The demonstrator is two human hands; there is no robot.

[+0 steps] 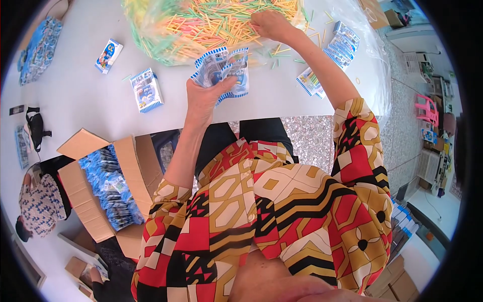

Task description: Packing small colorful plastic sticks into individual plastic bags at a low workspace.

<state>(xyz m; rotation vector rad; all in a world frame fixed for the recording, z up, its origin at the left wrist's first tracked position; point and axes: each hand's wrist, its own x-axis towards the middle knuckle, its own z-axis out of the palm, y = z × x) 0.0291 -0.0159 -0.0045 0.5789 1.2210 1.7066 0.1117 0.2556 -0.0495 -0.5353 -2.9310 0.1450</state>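
Over the table's near edge, my left hand [207,98] grips a small blue-and-white printed plastic bag [221,70], its thumb pressed across the front. The bag's top appears spread apart, and parts of it are see-through. My right hand [274,25] reaches into a heap of thin coloured sticks [216,22], yellow, orange, pink and green. Its fingers are curled down among the sticks, and whatever they hold is hidden. The heap lies on a large clear plastic bag [146,40]. Right of my left hand is a row of overlapping packets [342,48], some with sticks showing inside.
Left on the white table [90,85] lie a small box [108,55], a stack of flat bags [146,90] and a bundle of packets [40,50]. An open carton [90,201] full of blue packets stands left of my lap. Other people [45,204] sit at left.
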